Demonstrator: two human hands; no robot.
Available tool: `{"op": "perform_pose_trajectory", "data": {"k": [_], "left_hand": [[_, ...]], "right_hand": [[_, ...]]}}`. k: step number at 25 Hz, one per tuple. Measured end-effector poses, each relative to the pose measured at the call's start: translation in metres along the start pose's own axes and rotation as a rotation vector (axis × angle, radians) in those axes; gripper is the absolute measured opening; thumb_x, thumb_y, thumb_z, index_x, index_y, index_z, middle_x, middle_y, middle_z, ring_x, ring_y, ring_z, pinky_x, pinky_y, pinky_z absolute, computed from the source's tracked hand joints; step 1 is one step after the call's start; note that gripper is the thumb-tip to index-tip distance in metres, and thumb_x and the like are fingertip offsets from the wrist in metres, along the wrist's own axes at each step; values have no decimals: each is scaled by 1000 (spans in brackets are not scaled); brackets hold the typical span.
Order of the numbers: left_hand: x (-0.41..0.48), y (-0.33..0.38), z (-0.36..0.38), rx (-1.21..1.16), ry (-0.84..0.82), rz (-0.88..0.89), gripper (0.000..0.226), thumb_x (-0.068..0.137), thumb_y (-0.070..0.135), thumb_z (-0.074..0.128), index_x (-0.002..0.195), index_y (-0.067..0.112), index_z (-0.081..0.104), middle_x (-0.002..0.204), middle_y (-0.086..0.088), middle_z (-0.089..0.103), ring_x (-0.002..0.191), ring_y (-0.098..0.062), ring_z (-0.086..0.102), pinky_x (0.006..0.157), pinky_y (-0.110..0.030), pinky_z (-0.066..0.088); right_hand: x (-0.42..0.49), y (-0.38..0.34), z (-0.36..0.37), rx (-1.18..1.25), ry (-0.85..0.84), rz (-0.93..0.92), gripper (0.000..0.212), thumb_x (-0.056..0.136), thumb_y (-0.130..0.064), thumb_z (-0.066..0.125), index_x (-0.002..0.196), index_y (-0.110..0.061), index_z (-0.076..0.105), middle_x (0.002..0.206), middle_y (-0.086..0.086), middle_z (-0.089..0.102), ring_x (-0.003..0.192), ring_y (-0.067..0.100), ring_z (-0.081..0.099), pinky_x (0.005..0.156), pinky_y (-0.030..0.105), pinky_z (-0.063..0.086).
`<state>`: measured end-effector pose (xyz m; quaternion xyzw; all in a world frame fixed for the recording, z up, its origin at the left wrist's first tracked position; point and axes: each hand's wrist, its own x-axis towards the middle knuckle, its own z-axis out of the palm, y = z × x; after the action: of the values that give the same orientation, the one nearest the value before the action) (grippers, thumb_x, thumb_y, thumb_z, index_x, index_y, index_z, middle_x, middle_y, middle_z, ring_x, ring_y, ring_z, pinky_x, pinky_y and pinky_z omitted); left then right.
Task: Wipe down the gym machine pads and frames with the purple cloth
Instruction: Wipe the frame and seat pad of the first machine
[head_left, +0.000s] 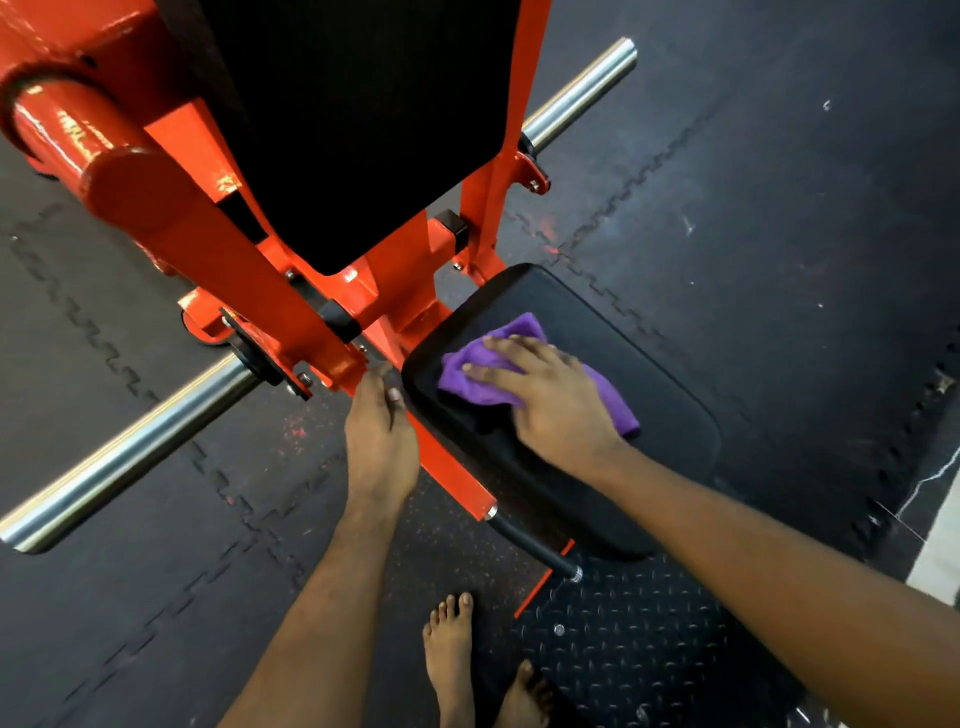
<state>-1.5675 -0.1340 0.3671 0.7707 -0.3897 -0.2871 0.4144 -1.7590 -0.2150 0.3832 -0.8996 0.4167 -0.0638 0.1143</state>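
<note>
A purple cloth (470, 370) lies bunched on the black seat pad (649, 395) of an orange gym machine. My right hand (550, 402) presses flat on the cloth with straight fingers, near the pad's left end. My left hand (382, 441) rests on the orange frame rail (452, 480) just left of the pad, its fingers curled round the rail's edge. A tall black back pad (363, 130) rises above, set in the orange frame (171, 208).
Chrome weight pegs stick out at lower left (119, 452) and upper right (582, 93). A black lever (540, 551) pokes out under the seat. A diamond-plate footplate (634, 639) lies below, my bare feet (452, 654) beside it. Black rubber floor tiles surround the machine.
</note>
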Motion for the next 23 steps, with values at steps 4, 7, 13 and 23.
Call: {"op": "perform_pose_trajectory", "data": {"k": [4, 7, 13, 23], "left_hand": [[-9, 4, 4, 12, -174, -40, 42, 104, 7, 41, 146, 7, 46, 152, -3, 44, 142, -14, 37, 117, -22, 23], [-24, 6, 4, -18, -186, -67, 44, 104, 7, 41, 149, 8, 42, 157, -3, 36, 147, -14, 30, 120, -22, 17], [-60, 17, 2, -36, -91, 37, 46, 98, -5, 41, 136, 16, 57, 140, 5, 56, 133, -6, 46, 116, -27, 32], [-93, 118, 14, 3, -700, 344, 12, 89, 27, 63, 98, 20, 58, 86, 10, 64, 80, -5, 57, 73, -26, 45]], "right_hand": [[-39, 62, -25, -26, 109, 396, 66, 74, -16, 45, 135, -36, 61, 147, -1, 54, 131, 30, 49, 87, 50, 54], [-67, 25, -21, -73, 168, 635, 64, 74, -13, 56, 135, -31, 62, 146, 4, 54, 129, 34, 50, 87, 51, 52], [-147, -60, -14, 218, 231, 406, 70, 72, 0, 68, 130, -38, 65, 134, -14, 64, 118, 15, 58, 91, 39, 52], [-163, -43, -86, 2023, 445, 588, 28, 89, -3, 52, 116, -9, 56, 112, 15, 67, 104, 27, 65, 91, 40, 57]]}}
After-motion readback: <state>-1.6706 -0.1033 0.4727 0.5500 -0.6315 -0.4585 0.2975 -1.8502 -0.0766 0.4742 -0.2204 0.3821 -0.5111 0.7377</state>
